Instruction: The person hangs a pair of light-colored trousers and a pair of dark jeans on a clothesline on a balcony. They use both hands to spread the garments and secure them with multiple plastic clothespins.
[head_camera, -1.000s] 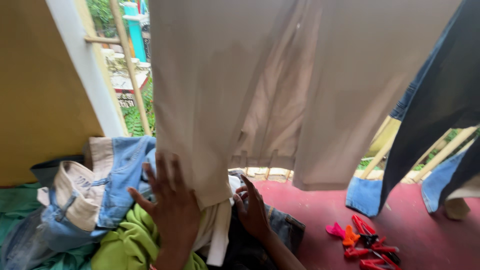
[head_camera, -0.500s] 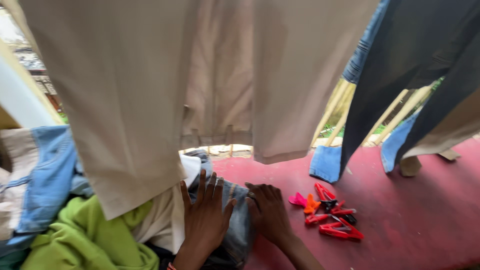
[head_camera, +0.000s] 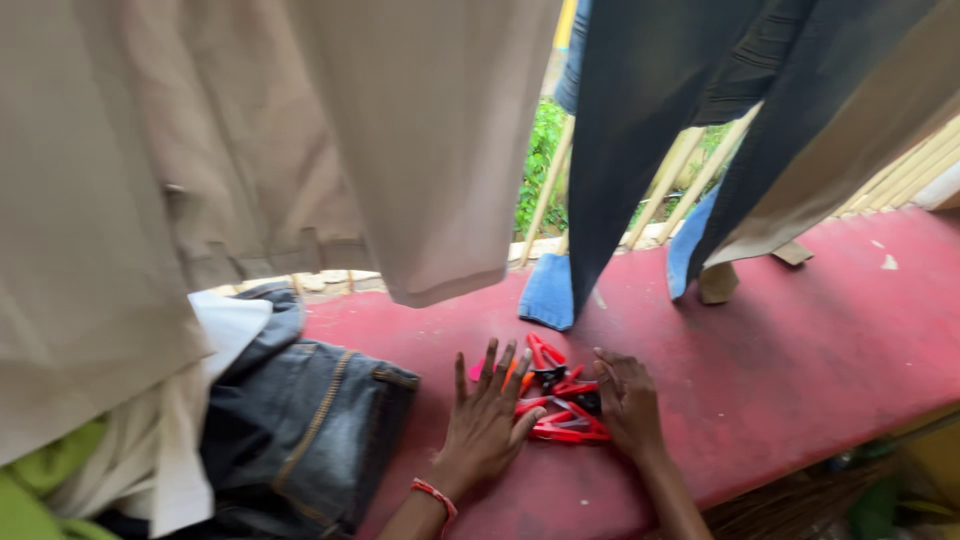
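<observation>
My left hand (head_camera: 487, 418) lies flat with fingers spread on the red ledge (head_camera: 800, 350), at the left side of a small heap of red, orange and black clothes pegs (head_camera: 562, 392). My right hand (head_camera: 628, 403) rests on the heap's right side, fingers curled over the pegs. A red band circles my left wrist. Whether either hand grips a peg is not clear.
Beige trousers (head_camera: 250, 180) hang in front at the left, dark jeans (head_camera: 650, 140) at the upper right. A pile of clothes with dark denim (head_camera: 300, 430), white cloth and green cloth lies at the lower left. Bamboo railing poles (head_camera: 545, 190) stand behind the ledge.
The view has swung right. Both hands moved right off the pile of clothes, along the ledge, and now sit on either side of the clothes pegs.
</observation>
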